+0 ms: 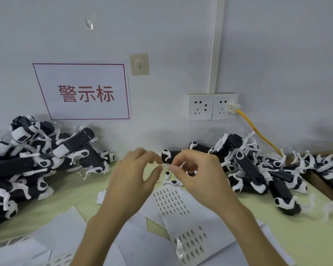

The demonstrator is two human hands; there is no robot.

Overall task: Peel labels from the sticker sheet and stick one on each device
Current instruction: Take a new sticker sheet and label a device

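Observation:
Both hands are raised over the green table [65, 198] at centre. My right hand [196, 173] pinches a tiny pale label [166, 166] between thumb and forefinger. The curled fingertips of my left hand [135, 175] meet that label from the left; whether they grip it I cannot tell. Below the hands lies the sticker sheet [183, 215], with rows of small dark labels left on it. A black-and-white device [166, 155] lies just behind the fingertips. One pile of such devices [37, 160] sits at the left, another pile [258, 166] at the right.
Loose white backing sheets [62, 233] cover the near table. A second label sheet [63, 258] pokes out at the bottom left. On the wall hang a red-framed sign [85, 92] and sockets [212, 106] with a yellow cable [261, 135].

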